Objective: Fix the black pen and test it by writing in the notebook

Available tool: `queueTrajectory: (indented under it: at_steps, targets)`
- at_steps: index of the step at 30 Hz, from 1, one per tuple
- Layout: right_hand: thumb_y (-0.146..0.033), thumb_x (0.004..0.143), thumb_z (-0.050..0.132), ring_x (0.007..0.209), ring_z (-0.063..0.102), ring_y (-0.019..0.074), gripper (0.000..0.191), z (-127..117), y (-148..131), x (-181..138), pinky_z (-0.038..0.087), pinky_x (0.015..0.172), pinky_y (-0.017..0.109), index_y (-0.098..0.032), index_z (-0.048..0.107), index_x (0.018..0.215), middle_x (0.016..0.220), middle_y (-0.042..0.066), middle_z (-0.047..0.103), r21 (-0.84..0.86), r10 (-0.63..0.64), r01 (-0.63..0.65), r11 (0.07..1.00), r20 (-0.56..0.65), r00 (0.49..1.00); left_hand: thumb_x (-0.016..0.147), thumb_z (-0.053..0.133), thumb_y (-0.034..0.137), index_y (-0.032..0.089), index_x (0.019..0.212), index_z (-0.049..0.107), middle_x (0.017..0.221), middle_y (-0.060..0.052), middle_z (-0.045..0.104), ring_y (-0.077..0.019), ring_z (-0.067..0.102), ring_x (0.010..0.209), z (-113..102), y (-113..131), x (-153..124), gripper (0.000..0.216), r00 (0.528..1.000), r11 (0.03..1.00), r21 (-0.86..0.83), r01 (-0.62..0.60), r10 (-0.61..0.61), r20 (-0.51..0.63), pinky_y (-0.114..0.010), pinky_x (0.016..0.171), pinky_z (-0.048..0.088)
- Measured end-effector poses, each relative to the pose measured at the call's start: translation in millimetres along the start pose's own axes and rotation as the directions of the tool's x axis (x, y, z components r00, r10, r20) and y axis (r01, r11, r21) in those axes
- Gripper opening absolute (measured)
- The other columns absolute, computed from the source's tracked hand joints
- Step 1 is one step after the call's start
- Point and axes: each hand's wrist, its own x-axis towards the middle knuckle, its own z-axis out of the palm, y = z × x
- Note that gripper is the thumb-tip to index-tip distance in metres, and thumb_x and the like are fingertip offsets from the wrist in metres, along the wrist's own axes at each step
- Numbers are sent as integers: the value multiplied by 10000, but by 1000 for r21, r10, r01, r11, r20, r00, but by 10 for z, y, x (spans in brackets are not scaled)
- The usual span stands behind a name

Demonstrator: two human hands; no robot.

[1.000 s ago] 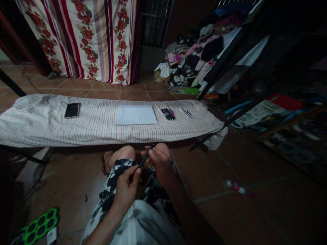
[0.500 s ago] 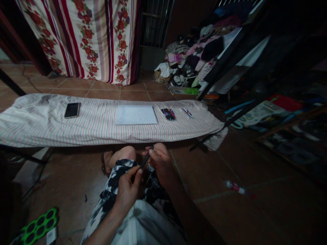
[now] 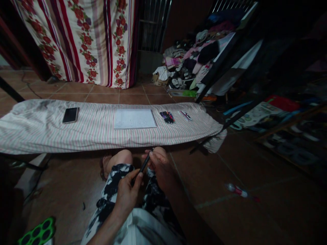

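Note:
Both my hands hold one dark pen (image 3: 143, 165) over my lap. My left hand (image 3: 127, 194) grips its lower end with the thumb on top. My right hand (image 3: 159, 166) pinches the upper end with closed fingers. In front of my knees stands a low board under a striped cloth (image 3: 97, 131). On it lie a black phone (image 3: 70, 115) at the left, a spiral notebook (image 3: 134, 118) in the middle, a bunch of pens (image 3: 167, 116) and another small pen group (image 3: 186, 115) to the right.
A flowered curtain (image 3: 92, 41) hangs behind the board. A heap of clothes (image 3: 189, 64) lies at the back right under a dark frame. A capped marker (image 3: 236, 190) lies on the tiled floor at the right, a green tray (image 3: 35, 233) at the lower left.
The view has tilted slightly, so the board sits lower in the picture. My hands keep their hold on the pen, with my left thumb shifted a little along it.

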Motion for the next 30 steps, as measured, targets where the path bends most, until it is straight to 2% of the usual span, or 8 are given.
queueTrajectory:
  at_steps: [4,7,11,14,17,24,27,30]
  targets:
    - [-606,815,507,605,602,152,552,9,53,16,442,475,251,-180,622,1147,857,79,713,-88,-12,16,996,39,999,747,568,592,121,887,683,605,2,569,-119,479,501,-14,0,73,505,999,996,-83,44,-46,-19,-225,476,352]
    - [-484,862,488,669,639,179,545,-21,159,12,497,531,287,-196,482,1326,887,73,701,-290,-154,160,944,43,987,675,585,680,134,752,630,545,30,518,-82,384,386,-38,0,146,553,994,984,-151,97,-103,-30,-219,402,292]
    - [-245,891,461,814,632,187,433,-74,274,-5,526,748,343,-216,502,1321,910,70,676,-644,-481,520,561,257,838,691,544,719,156,674,574,522,30,505,-83,379,373,-45,-71,214,564,992,985,-122,120,-122,-10,-220,396,285]
    - [-184,914,402,858,620,193,382,-102,316,13,527,750,340,-229,561,1259,925,79,668,-700,-532,672,243,483,696,763,485,691,171,627,534,516,26,470,-98,395,442,-28,-131,241,539,996,996,-34,86,-86,8,-218,436,297]
    - [-153,917,393,826,616,189,344,-119,346,71,534,727,332,-217,609,1177,902,82,662,-701,-521,701,129,554,649,777,479,672,176,622,534,539,18,454,-121,413,522,-14,-99,260,522,999,997,57,51,-51,4,-228,482,310]
    - [-189,936,366,825,644,195,331,-168,345,278,539,719,335,-223,639,1119,909,86,699,-686,-630,695,215,446,636,804,348,740,175,622,574,567,-28,549,-170,513,579,-46,142,354,635,997,999,8,45,-46,66,-276,580,385]
    - [-249,899,487,857,659,209,252,-206,310,402,536,769,357,-259,679,1062,931,66,721,-652,-683,652,387,273,678,765,429,733,155,702,602,599,-23,550,-163,508,565,-43,56,524,607,991,996,-12,93,-92,98,-266,547,370]
    - [-335,863,553,780,659,208,209,-257,294,562,533,726,355,-272,709,986,863,54,720,-566,-597,512,646,42,801,754,488,673,137,812,623,616,-8,542,-147,485,531,-26,-85,755,556,991,994,-5,112,-111,77,-252,504,347]
